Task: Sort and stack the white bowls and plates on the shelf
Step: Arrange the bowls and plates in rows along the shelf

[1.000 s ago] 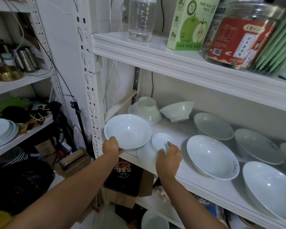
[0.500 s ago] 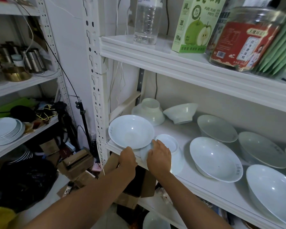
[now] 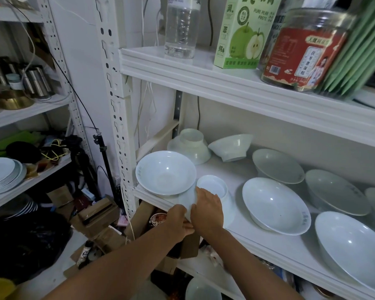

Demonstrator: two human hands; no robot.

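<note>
Head view looks down on both my hands at the front edge of the shelf (image 3: 268,241). My right hand (image 3: 208,210) lies curled over the near side of an upside-down bowl (image 3: 212,191), its foot ring facing up, fingers pressed to the wall. My left hand (image 3: 177,220) closes on the same bowl's lower rim from the left, thumb touching my right hand. Just left, touching the upturned one, stands an upright bowl (image 3: 166,173) — nothing in it. Behind sit another inverted bowl (image 3: 189,148) and a tilted bowl (image 3: 231,147) lying on its side. To the right, four wide shallow bowls stand open and empty — nearest is one (image 3: 275,205) just beside my right hand. Above, the upper shelf (image 3: 204,71) carries a clear bottle (image 3: 181,29), a pear paste carton (image 3: 245,31) and a red-labelled jar (image 3: 303,50). Far left, plates (image 3: 3,175) are stacked on another rack.
</note>
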